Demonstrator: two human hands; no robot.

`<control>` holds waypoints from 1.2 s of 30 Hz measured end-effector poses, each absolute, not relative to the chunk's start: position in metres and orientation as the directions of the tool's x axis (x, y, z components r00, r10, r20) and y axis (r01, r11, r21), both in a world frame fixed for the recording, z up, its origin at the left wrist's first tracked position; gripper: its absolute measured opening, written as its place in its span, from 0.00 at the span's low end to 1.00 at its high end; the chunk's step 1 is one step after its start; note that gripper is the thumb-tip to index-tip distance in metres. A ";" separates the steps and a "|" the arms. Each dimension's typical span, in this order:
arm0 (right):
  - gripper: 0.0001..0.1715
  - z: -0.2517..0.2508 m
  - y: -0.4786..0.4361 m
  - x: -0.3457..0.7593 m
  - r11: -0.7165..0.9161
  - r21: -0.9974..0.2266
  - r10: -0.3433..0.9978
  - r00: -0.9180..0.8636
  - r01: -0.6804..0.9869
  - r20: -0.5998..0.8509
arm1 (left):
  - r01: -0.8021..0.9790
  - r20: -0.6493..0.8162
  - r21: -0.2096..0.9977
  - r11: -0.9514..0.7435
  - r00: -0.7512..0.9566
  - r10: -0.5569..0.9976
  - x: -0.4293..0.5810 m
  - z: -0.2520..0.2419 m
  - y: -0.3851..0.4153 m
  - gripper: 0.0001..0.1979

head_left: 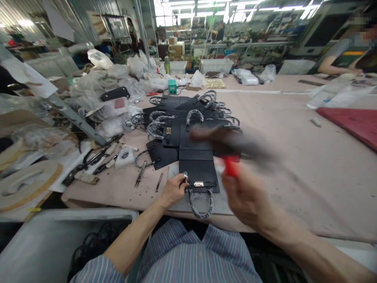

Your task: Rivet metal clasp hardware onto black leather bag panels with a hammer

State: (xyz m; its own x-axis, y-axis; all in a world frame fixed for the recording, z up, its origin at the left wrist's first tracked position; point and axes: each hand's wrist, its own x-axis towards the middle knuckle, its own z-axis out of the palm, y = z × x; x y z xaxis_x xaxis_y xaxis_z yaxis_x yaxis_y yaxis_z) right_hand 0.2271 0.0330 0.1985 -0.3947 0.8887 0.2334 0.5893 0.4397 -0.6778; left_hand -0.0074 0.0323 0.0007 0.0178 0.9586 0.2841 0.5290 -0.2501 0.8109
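My left hand (174,189) pinches a small silver metal fitting at the left end of a braided handle (200,204). That handle hangs from a black leather piece (200,173) with a metal clasp, lying at the near table edge. My right hand (246,196) is raised over the table and smeared by motion; it grips a red-handled tool (231,164) whose dark head blurs above the black piece. Behind lies a row of several more black leather pieces with braided handles (188,118).
Hand tools and scissors (101,157) lie at the left, with plastic bags (123,78) piled behind them. A grey bin (59,239) sits below the table at the near left. Red material (353,122) lies at the right. A person (347,55) sits at the far right.
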 end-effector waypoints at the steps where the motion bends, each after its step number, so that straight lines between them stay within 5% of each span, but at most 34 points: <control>1: 0.21 0.182 0.032 0.230 0.437 -0.596 0.877 -0.467 0.673 0.115 | 0.535 0.284 0.808 -0.247 0.014 0.959 -0.008 0.000 0.032 0.06; 5: 0.15 0.135 0.033 0.257 0.396 -0.381 0.872 -0.472 0.835 -0.129 | 0.548 0.291 0.795 -0.261 0.034 0.956 -0.009 -0.003 0.032 0.06; 10: 0.19 0.092 0.046 0.313 -0.111 -0.559 0.933 -0.107 0.822 -0.343 | 0.535 0.296 0.805 -0.256 0.011 0.955 -0.009 -0.004 0.032 0.07; 14: 0.20 0.046 0.055 0.358 -0.336 -0.480 0.910 0.149 0.810 -0.386 | 0.525 0.318 0.804 -0.277 0.013 0.948 -0.009 -0.005 0.032 0.07; 18: 0.14 0.024 0.056 0.357 -0.230 -0.357 0.969 0.177 0.905 -0.174 | 0.544 0.302 0.795 -0.268 0.027 0.953 -0.011 -0.004 0.033 0.07; 21: 0.21 0.020 0.053 0.318 0.084 -0.330 0.995 -0.059 0.940 0.085 | 0.567 0.295 0.780 -0.264 0.040 0.955 -0.013 -0.001 0.035 0.07; 24: 0.22 0.013 0.050 0.273 0.294 -0.392 0.953 -0.238 0.872 0.184 | 0.571 0.307 0.772 -0.278 0.047 0.950 -0.014 0.000 0.036 0.06; 36: 0.20 -0.004 0.044 0.251 0.280 -0.489 0.955 -0.191 0.826 0.225 | 0.514 0.248 0.840 -0.175 -0.076 0.966 -0.025 -0.014 0.034 0.08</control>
